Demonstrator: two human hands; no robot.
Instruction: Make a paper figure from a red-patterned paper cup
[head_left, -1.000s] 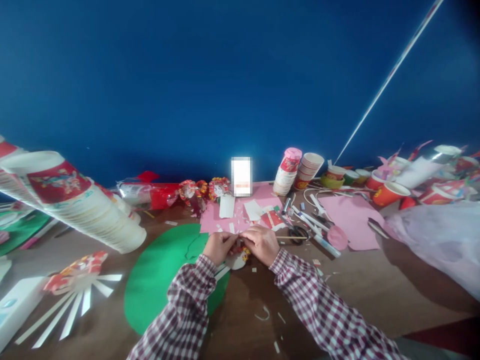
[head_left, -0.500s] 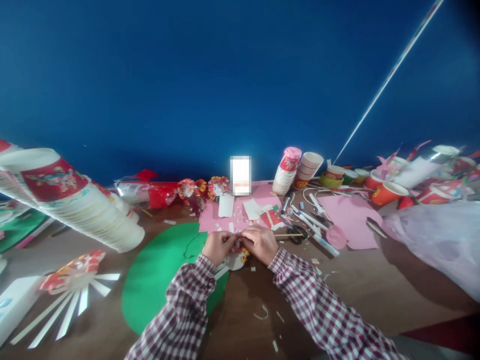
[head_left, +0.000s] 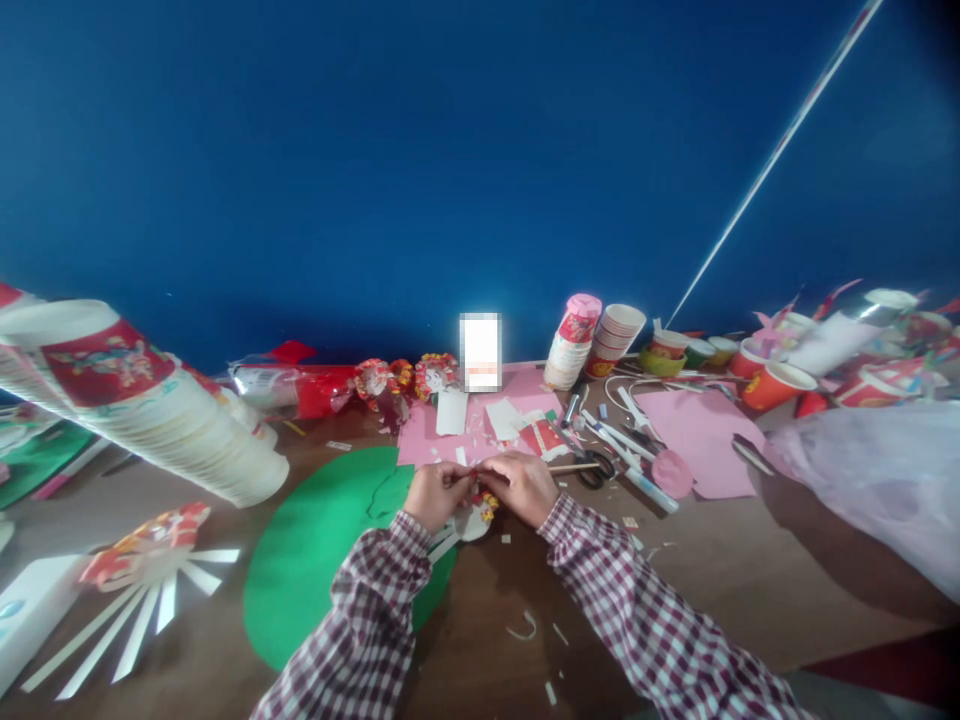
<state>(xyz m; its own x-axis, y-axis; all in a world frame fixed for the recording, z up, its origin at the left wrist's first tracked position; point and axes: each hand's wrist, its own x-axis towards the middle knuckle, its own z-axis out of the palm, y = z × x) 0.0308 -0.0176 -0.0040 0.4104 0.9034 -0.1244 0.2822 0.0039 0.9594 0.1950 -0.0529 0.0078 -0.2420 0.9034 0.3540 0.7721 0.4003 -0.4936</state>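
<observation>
My left hand [head_left: 437,496] and my right hand [head_left: 523,488] meet over the table, fingertips pinched close together. Between them is a cut paper cup [head_left: 472,524], with a pale round base, white strips pointing toward me on the left and curled red and yellow strips on the right. Both hands are closed on it, though my fingers cover part of the cup. Under my left forearm lies a round green sheet [head_left: 315,560]. Just right of my right hand rest a thin wooden stick [head_left: 574,467] and dark-handled scissors [head_left: 596,470].
Stacked paper cups [head_left: 187,420] lean at the left, near a cup cut into strips [head_left: 154,560]. Ahead is pink paper [head_left: 420,445] with scraps. Upright cup stacks [head_left: 574,345], markers [head_left: 651,492], orange cups [head_left: 778,385] and a plastic bag [head_left: 885,480] stand or lie to the right.
Almost nothing differs. My fingertips shift very slightly on the cut paper cup, and a bit of red shows between them now. Both arms stay in place.
</observation>
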